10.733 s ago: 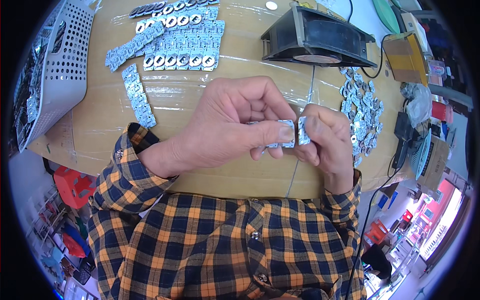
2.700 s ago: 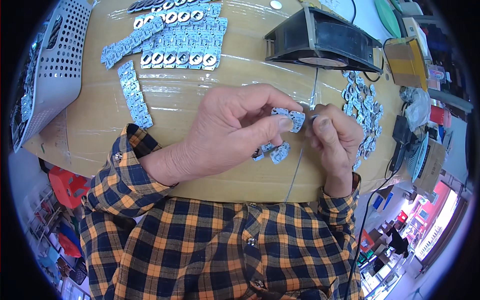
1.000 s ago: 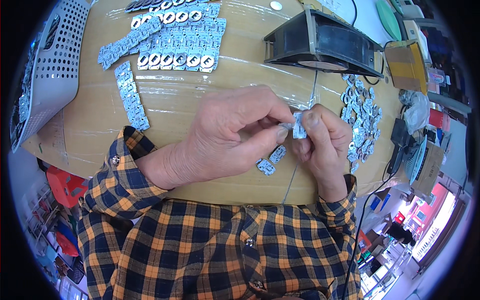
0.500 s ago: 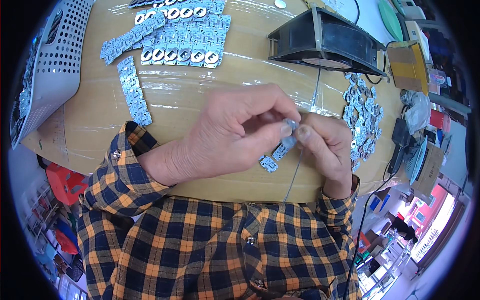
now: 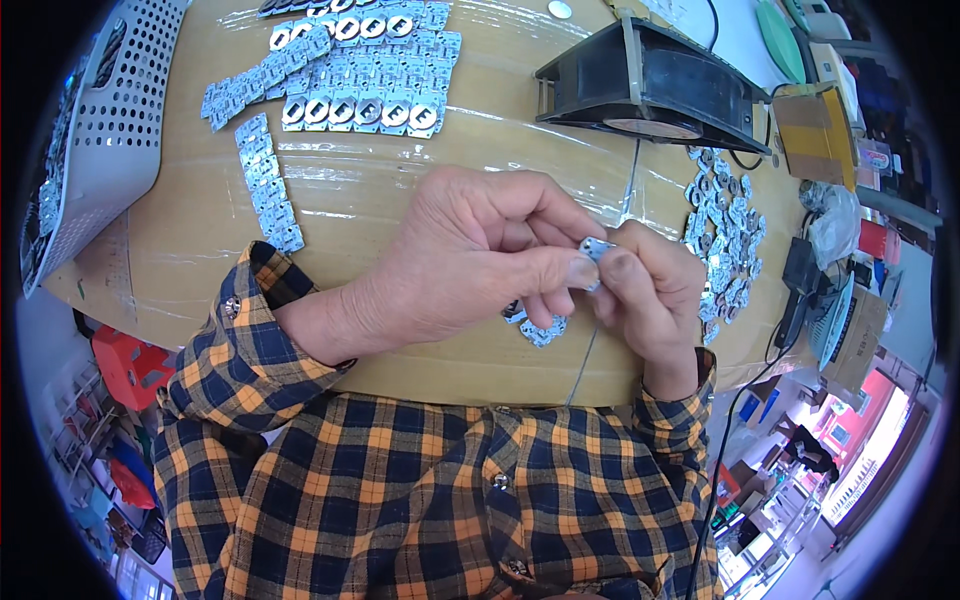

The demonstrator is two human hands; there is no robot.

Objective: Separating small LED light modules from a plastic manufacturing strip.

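Between both hands, at the middle of the table, a small silvery-blue circuit board [image 5: 597,248] is pinched by thumbs and fingers. My left hand [image 5: 480,255] grips its left side, the thumb lying across it. My right hand [image 5: 655,290] closes on its right side, the thumb pressing against it. Just under my left fingertips, loose small circuit boards [image 5: 543,332] lie on the table, partly covered by those fingers. A strip of joined circuit boards [image 5: 268,182] rests beyond my left forearm. Far left, overlapping board panels [image 5: 370,75] carry round metal parts.
A heap of small separate boards [image 5: 722,240] lies to the right. Behind it stands a black fan [image 5: 690,85] with a cable. A white perforated basket [image 5: 115,130] sits at the left edge. An open cardboard box [image 5: 815,130] and a clear plastic bag [image 5: 835,225] are at far right.
The board between my hands has turned and shows more of its face. My left fingers have moved down over the loose boards below, where another piece now lies close by.
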